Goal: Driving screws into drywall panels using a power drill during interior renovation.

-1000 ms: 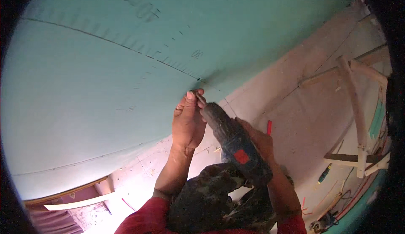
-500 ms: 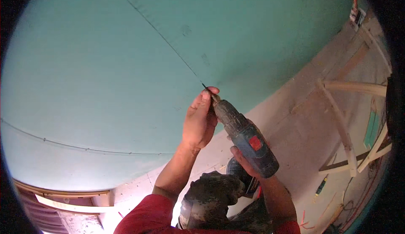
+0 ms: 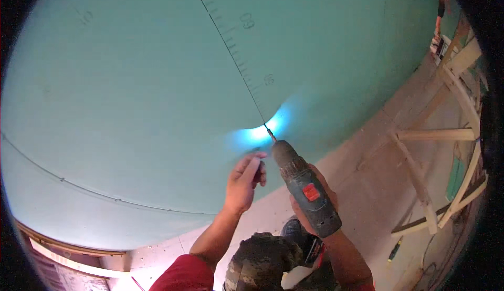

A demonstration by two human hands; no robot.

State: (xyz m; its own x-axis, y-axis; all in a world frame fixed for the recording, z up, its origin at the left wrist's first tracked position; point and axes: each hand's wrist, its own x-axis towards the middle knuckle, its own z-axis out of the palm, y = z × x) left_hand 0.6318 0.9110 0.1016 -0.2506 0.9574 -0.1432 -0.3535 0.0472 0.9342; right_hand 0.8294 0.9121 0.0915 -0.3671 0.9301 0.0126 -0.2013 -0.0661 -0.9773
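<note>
My right hand (image 3: 325, 191) is wrapped round the handle of a dark cordless drill (image 3: 299, 178) with a red patch on its body. A slim bit (image 3: 271, 135) points from the chuck to the green wall panel (image 3: 157, 96). At its tip a thin dark screw (image 3: 265, 126) meets the panel on the seam line (image 3: 231, 54), lit by the drill's bluish lamp. Just left of the chuck, apart from it, my left hand (image 3: 244, 180) is closed with its fingers curled and thumb pressed in. What it may hold is hidden.
Wooden trestle-like frames (image 3: 436, 134) stand on the right, with a green offcut (image 3: 455, 178) among them. A screwdriver (image 3: 395, 249) lies on the floor (image 3: 362, 180). Another person's hand (image 3: 436, 41) shows at the far right. Boards (image 3: 79, 264) lie at lower left.
My left hand has let go of the screw and bit and drawn back down. The drill's lamp has come on and lights the panel. The view has shifted slightly.
</note>
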